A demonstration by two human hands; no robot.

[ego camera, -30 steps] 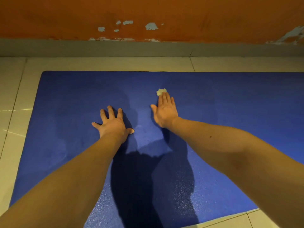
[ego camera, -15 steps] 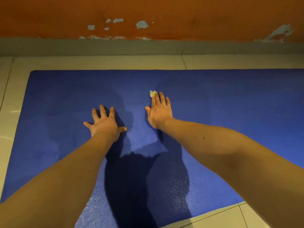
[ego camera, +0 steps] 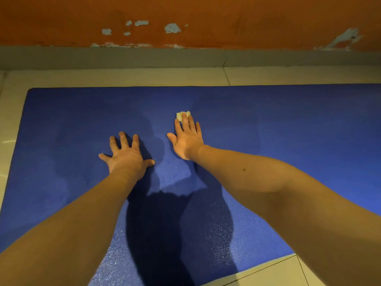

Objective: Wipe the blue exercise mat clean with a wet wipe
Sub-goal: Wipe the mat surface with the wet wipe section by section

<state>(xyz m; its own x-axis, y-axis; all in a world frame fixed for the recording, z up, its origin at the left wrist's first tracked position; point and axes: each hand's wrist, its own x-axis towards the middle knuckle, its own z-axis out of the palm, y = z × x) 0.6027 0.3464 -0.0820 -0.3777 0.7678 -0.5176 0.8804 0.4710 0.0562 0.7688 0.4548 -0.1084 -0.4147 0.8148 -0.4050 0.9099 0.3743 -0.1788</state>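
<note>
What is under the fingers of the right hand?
A crumpled white wipe shows just beyond the fingers of the right hand, pressed onto the blue mat. How much more of it lies beneath the fingers is covered.

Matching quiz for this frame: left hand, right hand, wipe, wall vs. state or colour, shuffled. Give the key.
1 left hand
2 right hand
3 wipe
4 wall

A orange, paint flaking
B presses the wipe down on the mat
C spread flat on the mat, holding nothing
D white, crumpled

Pairs: 1-C, 2-B, 3-D, 4-A
</note>
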